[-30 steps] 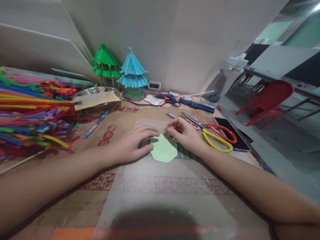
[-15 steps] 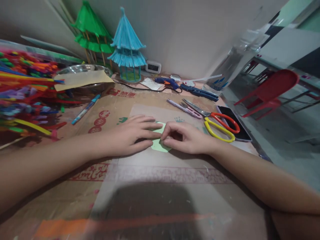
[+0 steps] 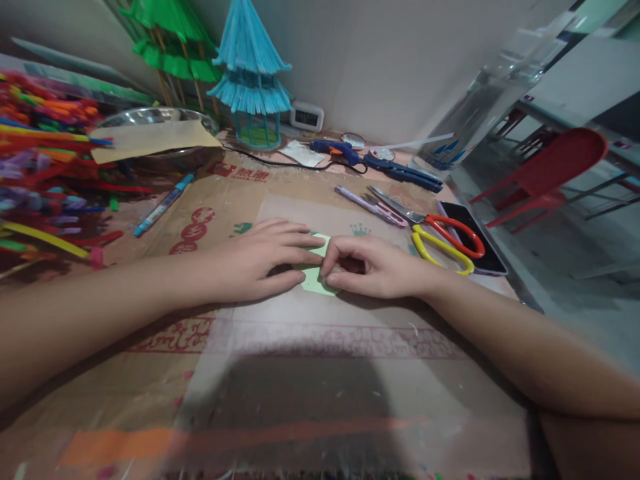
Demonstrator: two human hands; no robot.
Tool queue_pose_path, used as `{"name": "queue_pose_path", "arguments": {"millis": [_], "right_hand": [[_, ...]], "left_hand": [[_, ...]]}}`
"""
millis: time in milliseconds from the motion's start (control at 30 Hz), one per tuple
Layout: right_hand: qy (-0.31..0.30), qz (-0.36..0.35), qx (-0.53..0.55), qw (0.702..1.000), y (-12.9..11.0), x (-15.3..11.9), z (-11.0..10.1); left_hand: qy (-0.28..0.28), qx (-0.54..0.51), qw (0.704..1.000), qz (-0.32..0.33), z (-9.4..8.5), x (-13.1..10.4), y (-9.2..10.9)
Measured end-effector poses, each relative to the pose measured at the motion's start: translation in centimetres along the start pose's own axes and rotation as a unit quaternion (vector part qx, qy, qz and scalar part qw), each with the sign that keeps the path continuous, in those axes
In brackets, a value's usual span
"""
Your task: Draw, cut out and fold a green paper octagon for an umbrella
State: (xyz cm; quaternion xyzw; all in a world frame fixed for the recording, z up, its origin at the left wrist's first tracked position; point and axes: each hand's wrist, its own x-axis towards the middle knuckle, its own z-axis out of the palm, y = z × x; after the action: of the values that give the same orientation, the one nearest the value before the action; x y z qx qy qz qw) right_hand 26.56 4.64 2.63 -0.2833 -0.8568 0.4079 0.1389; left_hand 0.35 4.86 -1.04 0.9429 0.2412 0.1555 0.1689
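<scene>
A small light-green paper piece (image 3: 315, 281) lies flat on a translucent sheet (image 3: 300, 337) over printed cardboard. My left hand (image 3: 273, 259) rests palm down with fingers spread, its fingertips on the left part of the green piece. From the right, my right hand (image 3: 363, 267) touches the same piece with thumb and index finger pinched together. Whatever sits between those fingertips is too small to make out. Both hands cover parts of the paper.
Scissors (image 3: 445, 243) lie on a phone (image 3: 493, 261) at right, beside a pale purple cutter (image 3: 370, 207). Behind stand a glue gun (image 3: 335, 150), pliers (image 3: 405, 172), a clock (image 3: 307, 117), a bottle (image 3: 465, 113) and blue (image 3: 255, 73) and green (image 3: 175, 40) paper pavilions. Pipe cleaners (image 3: 45, 173) fill the left.
The view has tilted slightly, so the background objects appear higher. Both hands keep nearly the same pose on the green paper.
</scene>
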Motion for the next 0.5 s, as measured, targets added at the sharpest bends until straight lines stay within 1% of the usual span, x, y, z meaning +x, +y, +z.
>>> {"name": "queue_pose_path", "arguments": {"millis": [33,167,233,367,500], "right_hand": [[-0.001,0.001,0.004,1.0,0.0,0.02,0.01],[-0.041,0.012,0.027,0.999,-0.05,0.15,-0.14],[-0.037,0.011,0.031,0.999,-0.07,0.18,-0.16],[-0.008,0.015,0.035,0.999,-0.21,0.11,-0.1],[-0.034,0.016,0.033,0.999,-0.34,0.13,-0.22]], "left_hand": [[-0.002,0.002,1.0,-0.002,-0.01,0.0,0.02],[-0.011,0.007,1.0,-0.009,-0.05,0.03,0.04],[-0.013,0.009,1.0,-0.01,-0.03,0.02,0.03],[-0.008,0.009,1.0,-0.01,0.04,-0.06,0.02],[0.001,0.004,1.0,-0.003,0.07,-0.11,0.02]]}}
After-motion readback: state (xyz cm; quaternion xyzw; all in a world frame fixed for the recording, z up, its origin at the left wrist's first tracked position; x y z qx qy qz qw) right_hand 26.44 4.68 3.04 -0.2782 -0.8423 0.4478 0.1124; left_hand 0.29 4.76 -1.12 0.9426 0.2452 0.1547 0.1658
